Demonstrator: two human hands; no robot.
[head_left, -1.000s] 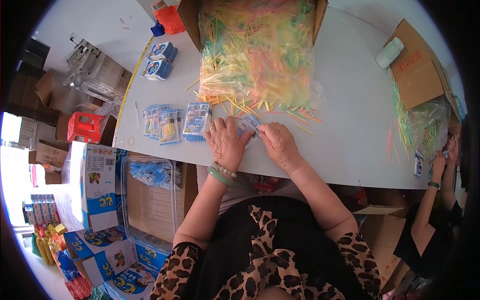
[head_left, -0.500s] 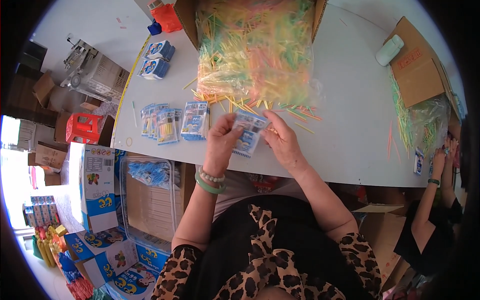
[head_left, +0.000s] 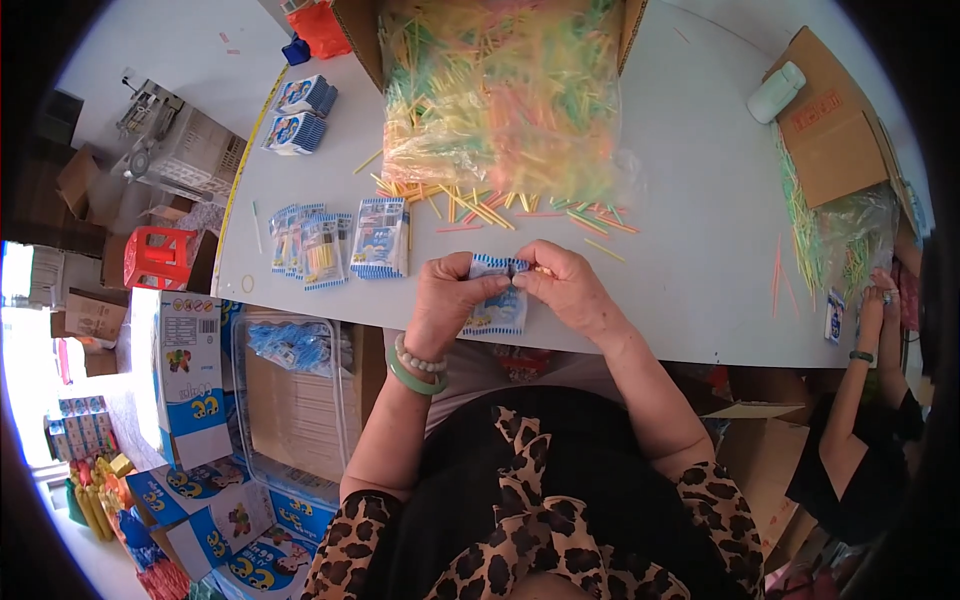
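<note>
A small blue-and-white plastic packet (head_left: 500,318) hangs between my two hands near the table's front edge. My left hand (head_left: 442,302) is closed on its left side, the thumb pressed on the front. My right hand (head_left: 570,292) pinches the packet's upper right part, and what look like short yellowish stick ends show by its fingers. Beyond the hands, loose coloured plastic sticks (head_left: 488,212) lie before a clear bag of such sticks (head_left: 505,110). To the left are a stack of flat packets (head_left: 380,238) and several filled packets (head_left: 322,250).
Two bundles of packets (head_left: 296,132) stand at the back left. A clear plastic bin (head_left: 340,400) and printed cartons (head_left: 190,370) are left of me. At the right, a co-worker's hands (head_left: 875,305) are near a cardboard box (head_left: 830,140) with a pale bottle (head_left: 776,93) against it.
Both hands have come slightly nearer to me with the packet, which now hangs straighter. The right hand has moved in to pinch its top. The whole view has shifted a little.
</note>
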